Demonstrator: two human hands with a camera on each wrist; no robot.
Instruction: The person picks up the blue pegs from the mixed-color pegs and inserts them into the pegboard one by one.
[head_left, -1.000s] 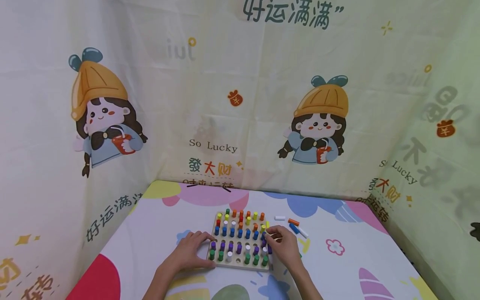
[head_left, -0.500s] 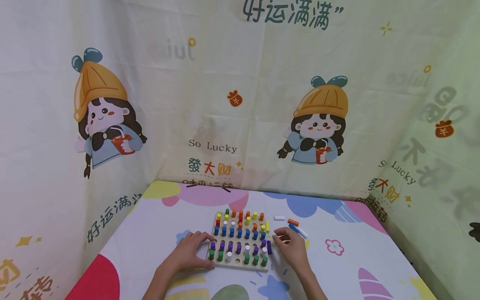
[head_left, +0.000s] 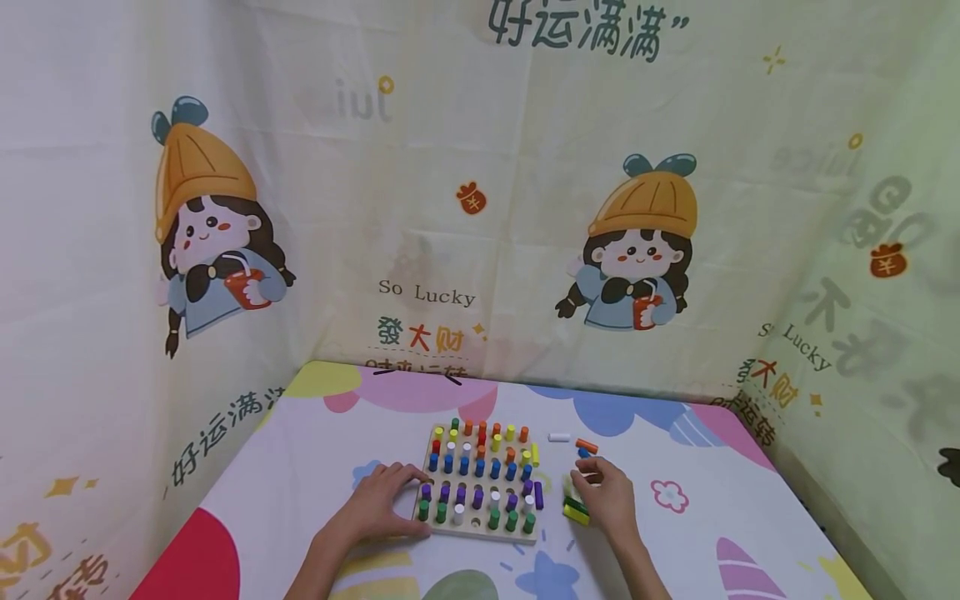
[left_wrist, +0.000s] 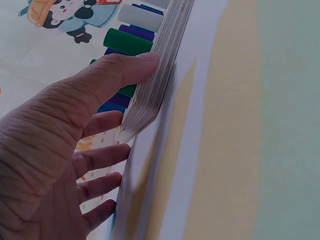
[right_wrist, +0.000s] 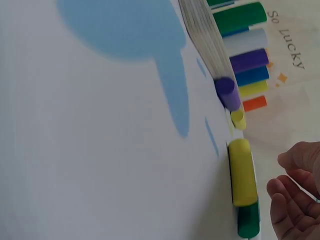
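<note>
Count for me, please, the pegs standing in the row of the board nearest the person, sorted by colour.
Green pegs: 5
White peg: 1
Total: 6 pegs in that row of the board, with one empty hole between the white peg and the third green one.

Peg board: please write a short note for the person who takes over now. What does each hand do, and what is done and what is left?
Left hand lies flat on the table, fingers against the peg board left edge.
Right hand is right of the board, fingers over loose pegs; grip unclear.
Done: most holes hold upright pegs.
Left: at least one front hole is empty; a yellow peg, a green peg, an orange peg and a white peg lie on the table.
</note>
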